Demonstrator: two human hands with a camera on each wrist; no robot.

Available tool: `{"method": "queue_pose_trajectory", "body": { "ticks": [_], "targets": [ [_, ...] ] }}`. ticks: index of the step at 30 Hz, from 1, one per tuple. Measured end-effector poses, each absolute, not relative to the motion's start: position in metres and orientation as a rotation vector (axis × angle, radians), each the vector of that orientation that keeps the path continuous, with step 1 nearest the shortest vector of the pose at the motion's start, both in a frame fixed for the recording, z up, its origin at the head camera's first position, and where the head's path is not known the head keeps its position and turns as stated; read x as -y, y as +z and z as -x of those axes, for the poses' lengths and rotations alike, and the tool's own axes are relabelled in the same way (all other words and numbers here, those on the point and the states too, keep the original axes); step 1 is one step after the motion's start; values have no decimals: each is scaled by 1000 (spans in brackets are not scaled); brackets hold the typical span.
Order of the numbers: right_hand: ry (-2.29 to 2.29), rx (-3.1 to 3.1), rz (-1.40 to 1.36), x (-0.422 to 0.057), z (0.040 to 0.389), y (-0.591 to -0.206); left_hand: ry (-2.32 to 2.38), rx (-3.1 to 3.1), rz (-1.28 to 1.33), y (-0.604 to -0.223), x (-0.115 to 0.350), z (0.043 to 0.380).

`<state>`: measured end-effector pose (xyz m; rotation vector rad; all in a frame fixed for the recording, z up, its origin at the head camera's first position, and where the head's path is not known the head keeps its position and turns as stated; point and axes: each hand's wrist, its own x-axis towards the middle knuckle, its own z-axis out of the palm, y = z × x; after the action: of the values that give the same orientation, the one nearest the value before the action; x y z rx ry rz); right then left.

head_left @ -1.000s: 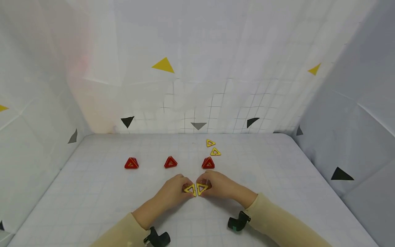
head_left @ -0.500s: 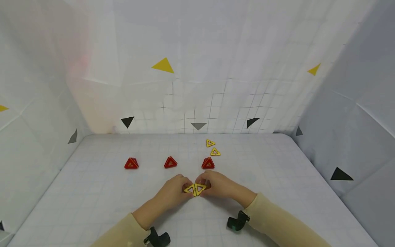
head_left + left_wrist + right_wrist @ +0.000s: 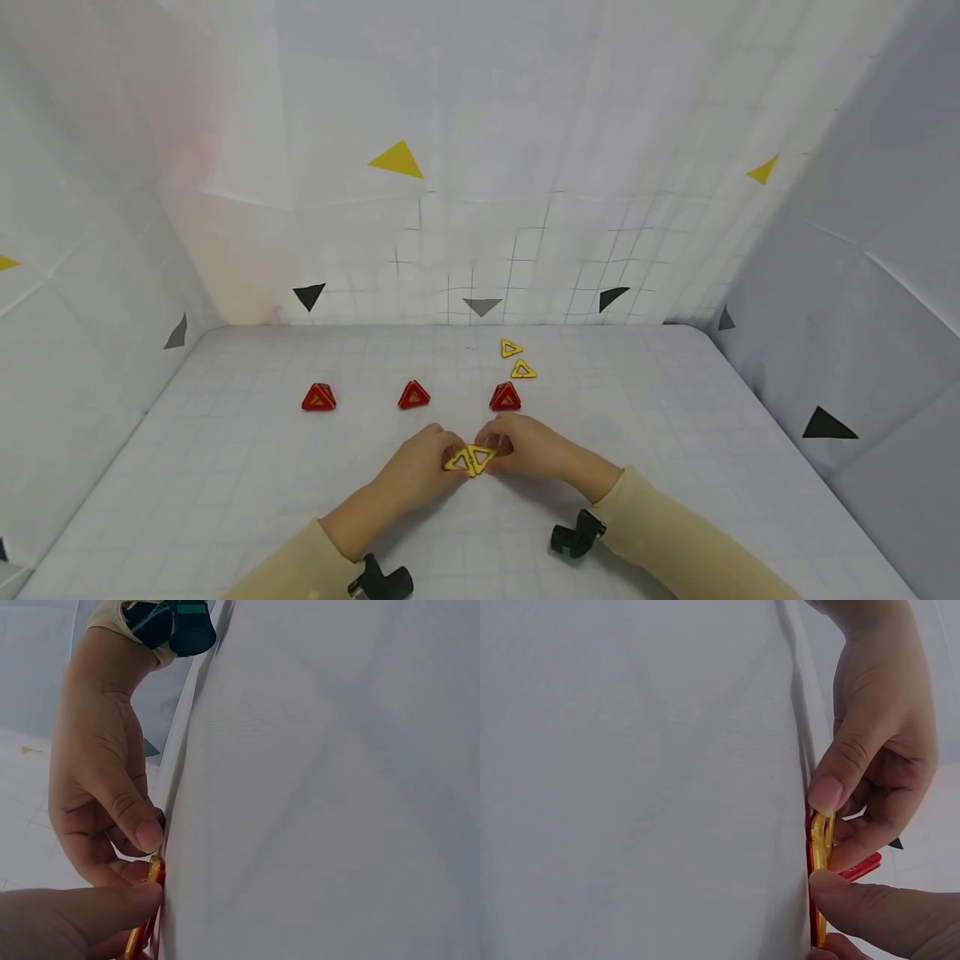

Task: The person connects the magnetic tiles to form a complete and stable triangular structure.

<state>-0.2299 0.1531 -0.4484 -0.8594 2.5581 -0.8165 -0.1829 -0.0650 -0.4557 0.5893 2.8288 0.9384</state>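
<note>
Two yellow triangular frame tiles meet edge to edge between the hands in the head view. My left hand [image 3: 423, 462] pinches the left yellow triangle tile [image 3: 456, 461], thumb at the near side. On the other side, my right hand [image 3: 528, 450] pinches the right yellow triangle tile [image 3: 482, 456] between thumb and fingers. Both wrist views show the yellow tiles edge-on, with the thumbs against them. Behind the hands stand three red pyramids: a left one [image 3: 319, 397], a middle one [image 3: 414, 395] and a right one [image 3: 506, 397], close beyond my right hand.
Two loose yellow triangle tiles, a farther one [image 3: 511, 347] and a nearer one [image 3: 523, 369], lie flat behind the right pyramid. The white gridded table [image 3: 225, 483] is enclosed by pale sheets with black, grey and yellow triangle marks.
One second ago a small gap parted the two held tiles. The right hand has brought its tile leftward, and the edges now touch. The pyramids and loose tiles stay put.
</note>
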Motion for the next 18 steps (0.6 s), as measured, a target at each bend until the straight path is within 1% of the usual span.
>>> {"method": "queue_pose_trajectory", "body": {
  "ticks": [7,10,14,18],
  "targets": [
    [-832,-2568,801,-162,227,-436,910,-2838,-546,-458,66,185],
    [-845,-2565,829,-169,227,-427,908,-2833,-538,-459,66,187],
    [-868,-2605,882,-182,232,-416,926,-2820,-530,-458,67,188],
    [-902,-2657,855,-195,241,-411,948,-2806,-522,-458,68,189]
  ]
}}
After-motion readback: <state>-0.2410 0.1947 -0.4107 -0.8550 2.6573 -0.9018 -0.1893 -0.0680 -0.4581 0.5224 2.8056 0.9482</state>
